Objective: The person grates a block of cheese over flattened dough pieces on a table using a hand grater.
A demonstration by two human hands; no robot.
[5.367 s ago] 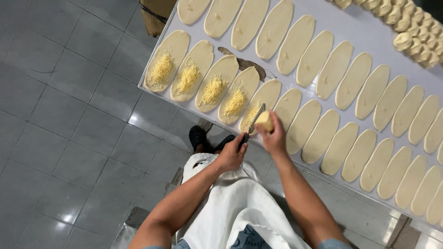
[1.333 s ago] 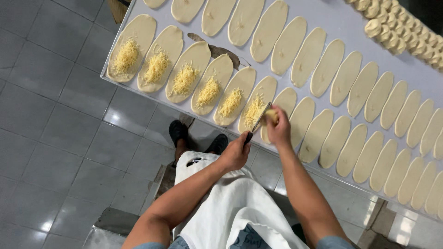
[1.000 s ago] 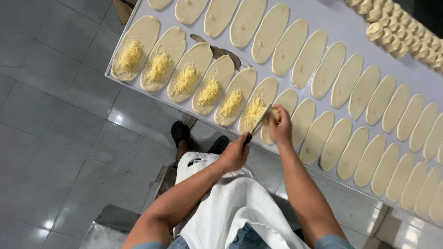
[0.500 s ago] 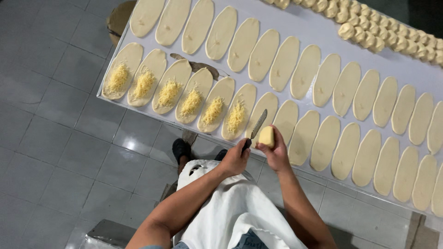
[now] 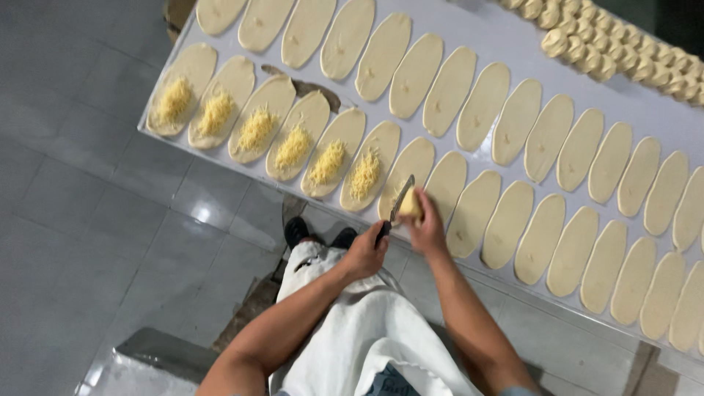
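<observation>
My left hand (image 5: 364, 254) grips the dark handle of a small flat grater (image 5: 400, 200), held tilted over an oval dough piece (image 5: 408, 174) in the front row. My right hand (image 5: 424, 223) presses a yellow block of cheese (image 5: 411, 204) against the grater. Several oval dough pieces to the left, such as the nearest one (image 5: 365, 176), carry heaps of grated cheese. The ovals to the right (image 5: 541, 238) are plain.
The long white table (image 5: 477, 29) holds two rows of flat dough ovals. Small dough balls (image 5: 609, 51) lie in a row at the far right edge. Grey floor tiles (image 5: 81, 220) spread to the left. I wear a white apron (image 5: 367, 330).
My hands have moved right from the cheese-topped oval to the plain one beside it. One more oval carries cheese than at the start.
</observation>
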